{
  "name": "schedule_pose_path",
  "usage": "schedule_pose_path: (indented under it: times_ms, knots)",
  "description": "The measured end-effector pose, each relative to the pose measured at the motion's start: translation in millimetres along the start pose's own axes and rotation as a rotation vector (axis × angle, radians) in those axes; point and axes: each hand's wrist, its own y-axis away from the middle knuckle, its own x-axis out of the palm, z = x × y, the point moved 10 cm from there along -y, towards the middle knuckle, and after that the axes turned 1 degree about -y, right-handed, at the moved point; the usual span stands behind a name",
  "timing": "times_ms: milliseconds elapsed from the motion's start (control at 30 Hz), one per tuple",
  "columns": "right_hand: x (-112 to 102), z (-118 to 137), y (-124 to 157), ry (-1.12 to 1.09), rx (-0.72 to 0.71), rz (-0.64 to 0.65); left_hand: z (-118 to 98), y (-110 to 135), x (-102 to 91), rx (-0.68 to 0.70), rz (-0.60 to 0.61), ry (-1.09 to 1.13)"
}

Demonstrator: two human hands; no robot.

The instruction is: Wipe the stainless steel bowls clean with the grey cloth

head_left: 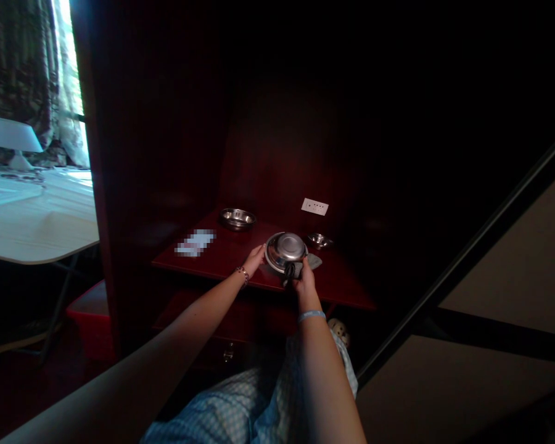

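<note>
A shiny metal bowl [287,246] is held over the dark red shelf [203,256], its rounded base facing up. My left hand [256,259] grips its left edge with closed fingers. At the lower right, my right hand [306,277] is closed on the bowl too. A small dark thing [292,271] shows between the bowl and my right hand; its kind I cannot make out. Just beyond that hand lies a flat greyish piece [315,261], perhaps cloth. Two more metal bowls stand open side up: a larger bowl [237,219] behind left and a smaller bowl [320,240] behind right.
A blurred pale paper-like item [195,243] lies on the shelf's left part. A white socket panel [315,206] is on the back wall. Below is a drawer front with a metal latch [228,352]. To the left stand a pale table [41,228] and a lamp [15,139].
</note>
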Motion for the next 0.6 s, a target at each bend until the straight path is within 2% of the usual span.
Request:
schedule_pose_path:
  times_ms: [133,333,400,500,567,600]
  knots:
    - [3,-13,11,0.066,0.089,-0.060,-1,-2,-17.5,0.049,-0.169,0.131]
    - [3,-8,14,0.243,0.056,-0.057,3,-5,-31.5,0.041,-0.256,0.202]
    - [-1,6,11,0.421,-0.039,-0.081,5,-5,-33.2,0.019,-0.263,0.197]
    - [-8,39,14,0.748,-0.265,-0.226,7,-4,-30.4,-0.002,-0.242,0.196]
    - [-5,57,25,0.887,-0.426,-0.321,5,-3,-27.7,0.013,-0.229,0.197]
    - [2,63,31,0.951,-0.512,-0.324,4,-2,-27.4,0.012,-0.235,0.197]
